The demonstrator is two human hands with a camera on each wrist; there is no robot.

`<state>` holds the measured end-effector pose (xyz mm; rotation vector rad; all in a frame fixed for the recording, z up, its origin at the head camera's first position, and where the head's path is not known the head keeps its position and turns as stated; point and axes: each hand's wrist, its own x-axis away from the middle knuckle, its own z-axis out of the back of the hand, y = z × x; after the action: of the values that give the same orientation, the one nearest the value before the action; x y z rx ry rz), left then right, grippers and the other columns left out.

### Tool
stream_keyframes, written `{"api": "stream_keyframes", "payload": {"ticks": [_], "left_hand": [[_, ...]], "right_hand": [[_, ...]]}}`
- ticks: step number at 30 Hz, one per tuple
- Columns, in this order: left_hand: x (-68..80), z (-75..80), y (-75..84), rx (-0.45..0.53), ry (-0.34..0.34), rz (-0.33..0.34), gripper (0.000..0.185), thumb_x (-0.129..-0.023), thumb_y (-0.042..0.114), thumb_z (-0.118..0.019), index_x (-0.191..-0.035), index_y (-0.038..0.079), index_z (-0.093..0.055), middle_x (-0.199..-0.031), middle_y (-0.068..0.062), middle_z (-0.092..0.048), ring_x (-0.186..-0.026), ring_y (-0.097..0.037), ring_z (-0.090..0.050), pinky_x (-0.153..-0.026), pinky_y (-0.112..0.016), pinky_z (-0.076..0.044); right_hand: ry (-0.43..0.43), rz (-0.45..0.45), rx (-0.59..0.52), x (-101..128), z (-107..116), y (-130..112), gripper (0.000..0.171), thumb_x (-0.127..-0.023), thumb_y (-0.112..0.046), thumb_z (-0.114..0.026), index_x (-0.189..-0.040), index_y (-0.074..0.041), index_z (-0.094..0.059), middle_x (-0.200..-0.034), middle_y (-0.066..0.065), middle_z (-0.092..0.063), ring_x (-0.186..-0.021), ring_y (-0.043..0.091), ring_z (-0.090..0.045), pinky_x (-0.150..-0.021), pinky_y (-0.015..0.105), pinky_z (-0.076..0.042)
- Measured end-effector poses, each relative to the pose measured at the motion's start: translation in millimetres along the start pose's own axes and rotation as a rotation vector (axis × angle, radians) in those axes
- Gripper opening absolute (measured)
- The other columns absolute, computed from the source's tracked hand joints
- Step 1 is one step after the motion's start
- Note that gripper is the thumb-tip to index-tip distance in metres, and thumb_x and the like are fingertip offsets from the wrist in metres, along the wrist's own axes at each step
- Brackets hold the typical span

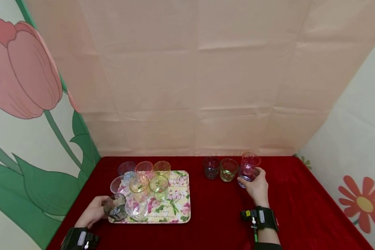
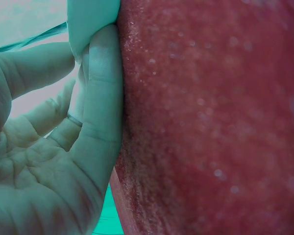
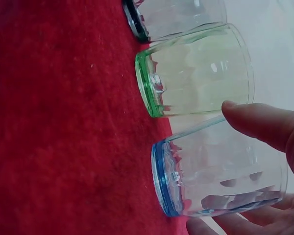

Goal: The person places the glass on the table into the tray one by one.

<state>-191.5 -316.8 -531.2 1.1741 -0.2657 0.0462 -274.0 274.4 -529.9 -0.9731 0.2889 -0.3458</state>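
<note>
Right hand point(image 1: 257, 187) grasps a blue-based glass point(image 3: 220, 171) at 3 o'clock of the green glass point(image 1: 228, 169), being set down. Left hand point(image 1: 93, 211) grips a dark glass point(image 1: 116, 207) at the floral tray's point(image 1: 181, 205) 8 o'clock corner; lifting it clear likely follows.

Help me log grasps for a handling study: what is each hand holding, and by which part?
The left hand grips a dark glass by its side, at the tray corner. The right hand holds a blue-based glass around its side wall.
</note>
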Motion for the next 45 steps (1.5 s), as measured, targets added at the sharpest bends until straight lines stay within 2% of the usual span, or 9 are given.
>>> {"api": "stream_keyframes", "payload": {"ticks": [5,9,15,22,24,28,32,40,45], "left_hand": [[0.3,1.4,0.2,0.009,-0.020,-0.008,0.022,-0.092,0.007,-0.061,-0.102,-0.013,-0.060,-0.082,-0.005,-0.061,-0.072,-0.016,-0.062,-0.061,-0.031,-0.056],[0.0,1.7,0.7,0.013,-0.019,-0.005,0.023,-0.093,0.008,-0.061,-0.103,-0.012,-0.060,-0.083,-0.004,-0.061,-0.073,-0.015,-0.061,-0.061,-0.030,-0.055],[0.7,1.3,1.8,0.018,-0.026,-0.014,0.025,-0.093,0.009,-0.061,-0.105,-0.014,-0.059,-0.083,-0.005,-0.062,-0.072,-0.015,-0.062,-0.062,-0.031,-0.056],[0.6,1.0,2.3,0.019,-0.016,-0.008,0.027,-0.093,0.011,-0.063,-0.106,-0.012,-0.060,-0.084,-0.005,-0.064,-0.072,-0.015,-0.063,-0.061,-0.031,-0.056],[0.7,0.9,2.6,0.023,-0.014,-0.004,0.027,-0.093,0.012,-0.064,-0.107,-0.012,-0.060,-0.084,-0.004,-0.064,-0.072,-0.015,-0.063,-0.061,-0.031,-0.056],[1.0,0.8,2.0,0.023,-0.014,-0.008,0.029,-0.093,0.012,-0.064,-0.108,-0.013,-0.060,-0.084,-0.004,-0.064,-0.073,-0.015,-0.063,-0.061,-0.031,-0.056],[0.9,0.7,0.5,0.020,-0.015,-0.008,0.031,-0.094,0.012,-0.063,-0.110,-0.014,-0.059,-0.085,-0.005,-0.065,-0.073,-0.015,-0.063,-0.061,-0.031,-0.056],[1.1,-0.7,1.4,0.032,-0.023,-0.021,0.031,-0.094,0.012,-0.063,-0.109,-0.014,-0.059,-0.085,-0.005,-0.065,-0.073,-0.014,-0.064,-0.061,-0.031,-0.057],[1.2,-0.2,1.9,0.035,-0.027,-0.025,0.026,-0.093,0.010,-0.063,-0.103,-0.014,-0.059,-0.083,-0.004,-0.062,-0.072,-0.014,-0.063,-0.061,-0.031,-0.056]], "right_hand": [[-0.006,-0.073,-0.098,3,1,-2,0.098,-0.078,-0.028,-0.083,-0.147,-0.003,-0.019,-0.144,0.031,-0.042,-0.130,0.043,-0.045,-0.106,0.056,-0.039],[0.018,-0.083,-0.159,3,1,-5,0.097,-0.077,-0.031,-0.084,-0.145,-0.007,-0.019,-0.142,0.028,-0.043,-0.128,0.040,-0.046,-0.104,0.054,-0.041],[0.072,-0.057,-0.230,1,0,-8,0.094,-0.074,-0.029,-0.086,-0.141,-0.010,-0.024,-0.137,0.024,-0.044,-0.124,0.037,-0.046,-0.101,0.052,-0.041],[0.093,0.011,-0.268,2,1,-19,0.092,-0.074,-0.035,-0.086,-0.146,-0.013,-0.032,-0.144,0.017,-0.042,-0.129,0.034,-0.042,-0.104,0.057,-0.040],[0.111,0.040,-0.301,4,1,-23,0.090,-0.073,-0.034,-0.087,-0.144,-0.014,-0.035,-0.141,0.015,-0.045,-0.128,0.030,-0.043,-0.101,0.052,-0.043],[0.131,0.085,-0.367,10,-1,-33,0.082,-0.072,-0.033,-0.088,-0.137,-0.016,-0.041,-0.130,0.008,-0.053,-0.116,0.019,-0.051,-0.091,0.026,-0.046],[0.079,0.103,-0.433,14,-2,-40,0.081,-0.072,-0.029,-0.088,-0.135,-0.015,-0.040,-0.125,0.007,-0.059,-0.104,0.012,-0.059,-0.079,0.010,-0.046],[-0.098,0.170,-0.482,21,-6,-48,0.079,-0.077,-0.019,-0.084,-0.138,-0.009,-0.035,-0.125,0.016,-0.057,-0.100,0.009,-0.062,-0.079,0.013,-0.051],[-0.172,0.224,-0.479,27,-12,-57,0.075,-0.078,-0.017,-0.084,-0.138,-0.008,-0.040,-0.125,0.018,-0.057,-0.104,0.017,-0.064,-0.079,0.016,-0.054]]}}
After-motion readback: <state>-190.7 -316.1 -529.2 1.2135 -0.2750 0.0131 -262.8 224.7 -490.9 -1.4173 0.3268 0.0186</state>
